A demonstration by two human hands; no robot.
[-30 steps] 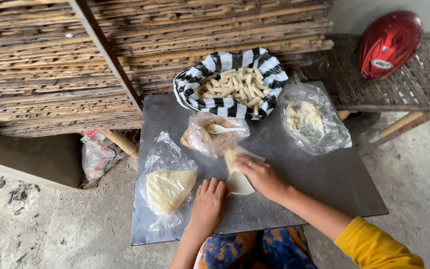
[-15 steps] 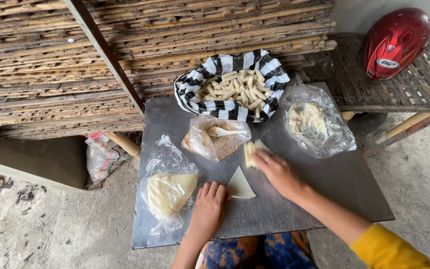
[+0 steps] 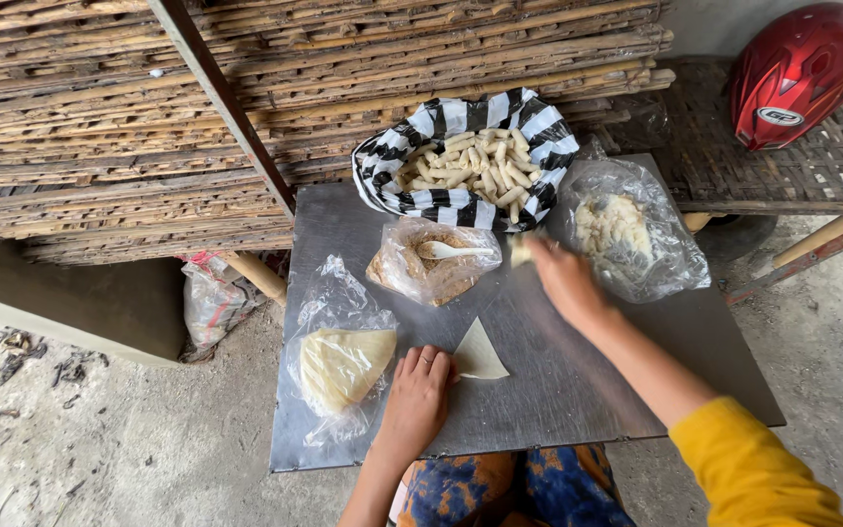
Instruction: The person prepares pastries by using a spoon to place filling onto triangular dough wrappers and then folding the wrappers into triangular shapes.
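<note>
Hands two, wrapper one, bags three.

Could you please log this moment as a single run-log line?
left hand: flat on tray, touching wrapper | right hand: holding roll near basket | spoon: in filling bag

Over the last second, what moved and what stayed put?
The right hand left the triangular wrapper and carried a pale rolled piece up the metal table toward the striped bag of rolls; the piece shows blurred at its fingertips. The left hand kept resting beside the wrapper. The bag of wrappers, the filling bag with spoon and the red helmet stayed put.
</note>
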